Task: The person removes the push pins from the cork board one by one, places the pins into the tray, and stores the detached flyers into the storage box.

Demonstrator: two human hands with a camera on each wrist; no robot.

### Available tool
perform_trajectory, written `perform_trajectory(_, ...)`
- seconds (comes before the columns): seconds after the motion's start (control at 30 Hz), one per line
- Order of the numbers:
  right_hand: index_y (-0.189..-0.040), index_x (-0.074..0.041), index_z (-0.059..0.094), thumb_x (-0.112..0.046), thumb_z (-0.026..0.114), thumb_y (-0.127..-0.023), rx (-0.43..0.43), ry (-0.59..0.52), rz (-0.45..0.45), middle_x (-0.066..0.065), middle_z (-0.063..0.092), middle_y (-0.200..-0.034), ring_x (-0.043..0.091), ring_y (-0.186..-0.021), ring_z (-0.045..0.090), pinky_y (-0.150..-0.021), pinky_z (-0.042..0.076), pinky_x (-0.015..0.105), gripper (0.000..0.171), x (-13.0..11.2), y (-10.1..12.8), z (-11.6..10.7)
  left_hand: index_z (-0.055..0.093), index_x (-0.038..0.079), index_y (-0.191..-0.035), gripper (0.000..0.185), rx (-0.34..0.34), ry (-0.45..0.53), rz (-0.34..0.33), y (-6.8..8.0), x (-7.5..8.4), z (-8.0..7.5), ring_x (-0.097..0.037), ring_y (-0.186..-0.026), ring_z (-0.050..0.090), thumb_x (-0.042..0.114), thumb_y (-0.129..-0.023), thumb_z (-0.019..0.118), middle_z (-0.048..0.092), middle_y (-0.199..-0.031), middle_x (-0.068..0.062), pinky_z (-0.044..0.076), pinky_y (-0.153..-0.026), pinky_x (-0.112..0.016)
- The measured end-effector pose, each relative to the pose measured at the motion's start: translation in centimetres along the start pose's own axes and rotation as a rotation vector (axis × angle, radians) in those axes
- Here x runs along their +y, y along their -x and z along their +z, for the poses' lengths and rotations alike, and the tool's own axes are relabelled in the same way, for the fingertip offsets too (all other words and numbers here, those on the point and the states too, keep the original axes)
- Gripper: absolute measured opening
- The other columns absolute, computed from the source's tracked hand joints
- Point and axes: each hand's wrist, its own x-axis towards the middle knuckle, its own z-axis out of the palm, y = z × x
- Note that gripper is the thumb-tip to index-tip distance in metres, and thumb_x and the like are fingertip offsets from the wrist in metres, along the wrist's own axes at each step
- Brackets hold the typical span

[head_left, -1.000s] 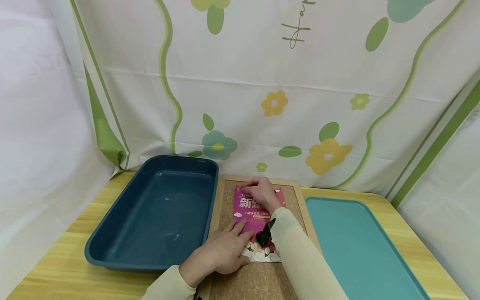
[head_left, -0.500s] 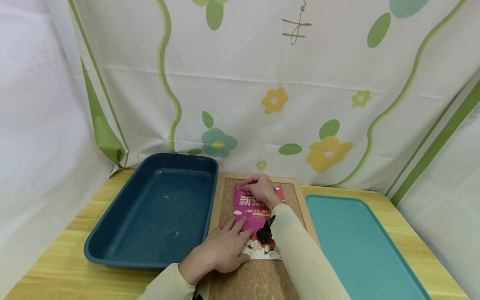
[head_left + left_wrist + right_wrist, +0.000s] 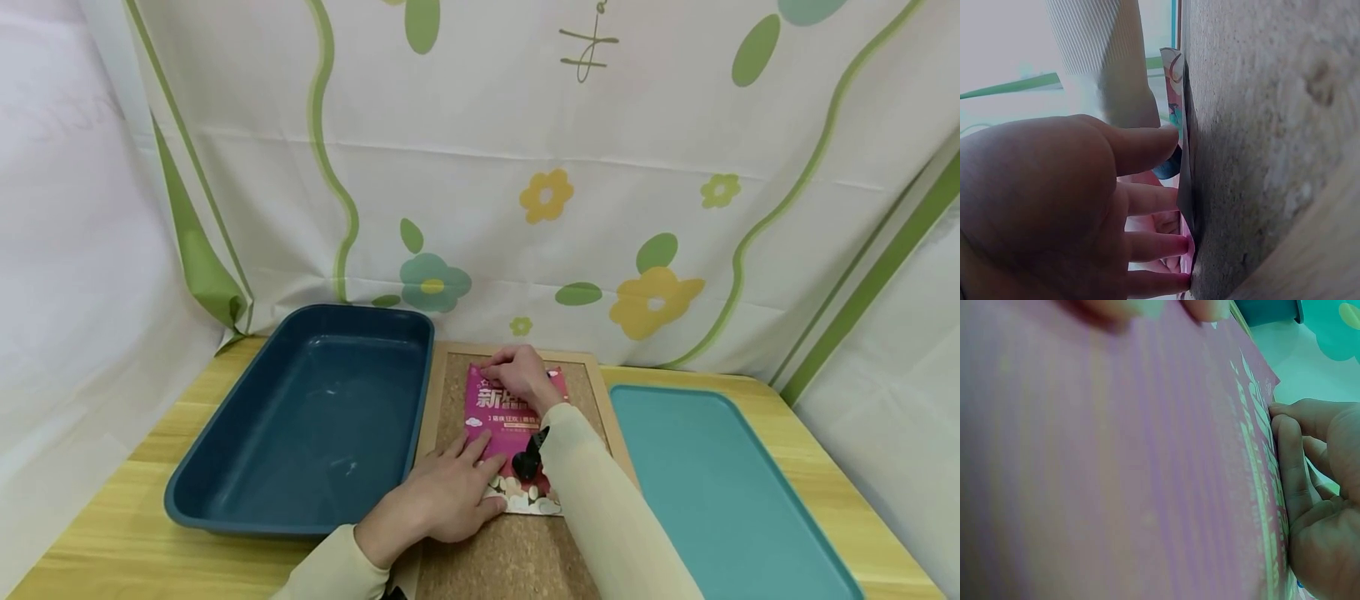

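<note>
A pink-and-magenta printed poster (image 3: 480,417) with white lettering lies on a wood-framed cork board (image 3: 510,558). My left hand (image 3: 450,500) rests on its lower left part with fingers straight and spread. In the left wrist view, the paper's near edge (image 3: 1175,75) stands a little off the cork. At the poster's upper left, my right hand (image 3: 517,371) has its fingers bent. In the right wrist view, its thumb and forefinger (image 3: 1291,434) pinch together against the paper; what is between the tips is hidden. A tiny blue spot (image 3: 1299,584) shows beyond that hand, too small to identify.
A deep dark-blue tray (image 3: 300,525) stands left of the board. To the right lies a shallow teal tray (image 3: 720,483). Both rest on a wood-grain table (image 3: 97,517). A flower-printed white cloth (image 3: 465,192) hangs right behind the board.
The head view has shifted slightly. Both hands keep nearly the same places on the poster; the left thumb lies a touch farther right.
</note>
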Motion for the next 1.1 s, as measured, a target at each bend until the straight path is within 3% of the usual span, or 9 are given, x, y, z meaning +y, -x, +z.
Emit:
perform_trajectory(0.33, -0.104, -0.017, 0.085, -0.023, 0.078, -0.098, -0.011, 0.01, 0.005, 0.004, 0.079, -0.1, 0.015, -0.081, 0.066, -0.068, 0.051, 0.026, 0.011, -0.44, 0.01, -0.1, 0.051, 0.02, -0.159, 0.064, 0.025, -0.01, -0.015, -0.04, -0.13, 0.17, -0.038, -0.162, 0.031, 0.05, -0.103, 0.063, 0.033, -0.174, -0.012, 0.041, -0.12, -0.065)
perform_trajectory(0.63, -0.103, -0.018, 0.085, -0.023, 0.079, -0.097, -0.013, 0.049, 0.012, 0.004, 0.077, -0.107, 0.017, -0.088, 0.065, -0.071, 0.051, 0.026, 0.01, -0.48, -0.12, -0.09, 0.045, 0.021, -0.163, 0.077, 0.0, -0.028, -0.04, -0.15, -0.21, 0.12, -0.036, -0.164, 0.027, 0.057, -0.099, 0.067, 0.027, -0.177, -0.012, 0.04, -0.122, -0.063)
perform_trajectory(1.1, -0.104, -0.017, 0.084, -0.024, 0.078, -0.097, -0.019, 0.049, 0.014, 0.005, 0.077, -0.108, 0.018, -0.09, 0.066, -0.072, 0.051, 0.027, 0.011, -0.39, -0.01, -0.18, 0.043, 0.022, -0.164, 0.076, -0.016, -0.044, -0.05, -0.24, -0.05, 0.05, -0.035, -0.165, 0.023, 0.056, -0.1, 0.066, 0.027, -0.177, -0.011, 0.039, -0.122, -0.062)
